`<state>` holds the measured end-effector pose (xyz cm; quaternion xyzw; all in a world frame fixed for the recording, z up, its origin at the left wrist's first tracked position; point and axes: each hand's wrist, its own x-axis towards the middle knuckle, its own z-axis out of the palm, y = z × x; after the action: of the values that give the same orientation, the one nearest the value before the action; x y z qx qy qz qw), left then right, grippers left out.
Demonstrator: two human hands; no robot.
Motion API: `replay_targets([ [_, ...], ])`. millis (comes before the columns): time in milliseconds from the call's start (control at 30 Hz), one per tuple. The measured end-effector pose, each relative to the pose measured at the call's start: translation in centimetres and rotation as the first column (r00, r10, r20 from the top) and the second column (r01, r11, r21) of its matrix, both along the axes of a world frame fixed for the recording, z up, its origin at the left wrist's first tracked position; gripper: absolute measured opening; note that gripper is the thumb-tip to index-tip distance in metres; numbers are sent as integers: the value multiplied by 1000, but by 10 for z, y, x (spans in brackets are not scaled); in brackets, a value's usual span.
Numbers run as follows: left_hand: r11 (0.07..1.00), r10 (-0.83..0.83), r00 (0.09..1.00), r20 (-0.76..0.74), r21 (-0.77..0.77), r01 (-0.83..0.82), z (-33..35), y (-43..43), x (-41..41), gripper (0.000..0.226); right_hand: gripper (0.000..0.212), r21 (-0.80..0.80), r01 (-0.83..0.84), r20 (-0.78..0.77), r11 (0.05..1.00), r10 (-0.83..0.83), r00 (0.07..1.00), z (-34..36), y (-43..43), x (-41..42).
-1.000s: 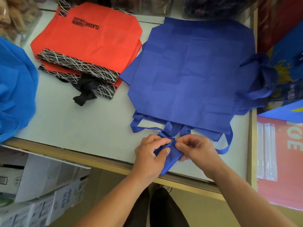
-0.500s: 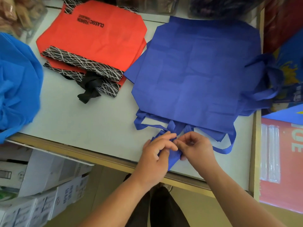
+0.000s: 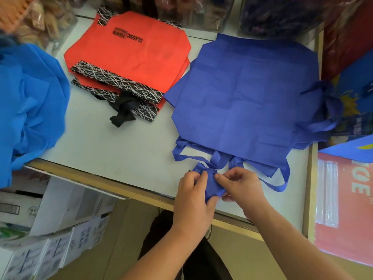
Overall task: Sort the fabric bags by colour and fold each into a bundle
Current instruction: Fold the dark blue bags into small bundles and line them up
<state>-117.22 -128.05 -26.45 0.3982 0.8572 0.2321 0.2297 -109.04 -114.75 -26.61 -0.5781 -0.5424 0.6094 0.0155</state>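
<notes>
At the near edge of the desk [image 3: 111,150], toward its right corner, your left hand [image 3: 192,191] and right hand [image 3: 241,183] both have fingers curled round the gathered blue handles [image 3: 212,181], pinching the wad between them, apparently to knot it so the pile holds as one bundle. Just beyond, the dark blue bags [image 3: 242,93] lie flat in a stack by the right edge, handles pointing at you for easy reach. Toward the far edge the orange bags [image 3: 137,57] sit stacked, their black handles [image 3: 123,112] already tied, so that colour looks done. The light blue bags [image 3: 30,98] slump in a loose heap over the left edge, not yet folded
</notes>
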Motion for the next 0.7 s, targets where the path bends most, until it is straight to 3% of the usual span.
replay_targets([
  [67,999,23,999,44,41,-25,-1,3,1,62,24,11,3,-8,1000,-3,1000,1,-4,1],
  [233,975,-219,976,-13,38,219,-7,6,-22,48,20,67,-35,-18,997,37,999,-2,-14,11],
  [367,961,-272,961,-41,41,274,-14,5,-24,42,9,67,-67,-48,996,70,996,-8,-9,10],
  [467,962,-260,965,-27,83,261,-20,0,-22,36,30,137,-165,-56,977,174,983,-18,-11,11],
  [533,955,-268,963,-31,126,269,-26,-6,-28,33,39,343,-269,-41,900,300,953,-28,-15,17],
  [600,942,-294,955,-36,158,296,-29,-10,-32,33,40,563,-334,-16,756,414,910,-34,-20,24],
  [700,942,-268,963,7,212,261,-21,-12,-36,43,42,723,-428,93,542,537,838,-32,-26,34],
])
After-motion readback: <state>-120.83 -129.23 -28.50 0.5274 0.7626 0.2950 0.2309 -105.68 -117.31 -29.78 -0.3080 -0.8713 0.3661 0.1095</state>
